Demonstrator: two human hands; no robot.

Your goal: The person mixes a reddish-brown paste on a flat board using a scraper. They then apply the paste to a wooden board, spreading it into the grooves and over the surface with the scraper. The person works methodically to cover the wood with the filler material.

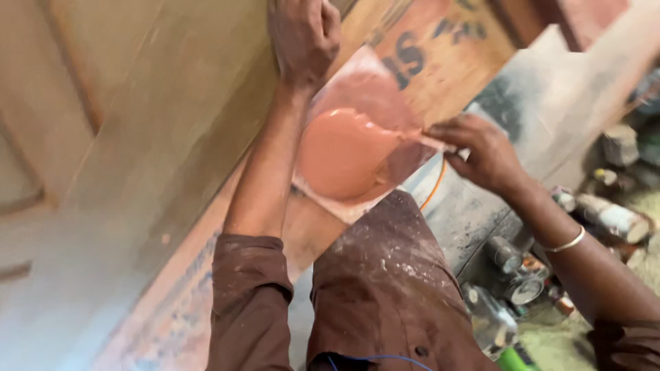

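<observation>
Hands, two of them: the left hand (302, 38) is clenched, resting on the large pale wooden panel (137, 137), whether it holds anything I cannot tell. One square board (364, 148) carries one mound of reddish-brown putty (340, 154) and lies tilted on the plank edge, its corner toward the lap. The right hand (481, 154) pinches a thin scraper (412, 134) lying crosswise, tip in the putty. Several tins (512, 271) crowd the floor at right

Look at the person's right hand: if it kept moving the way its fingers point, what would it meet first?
The right hand points left, so it would probably first meet the pinkish putty on the board; depth is unclear.
</observation>
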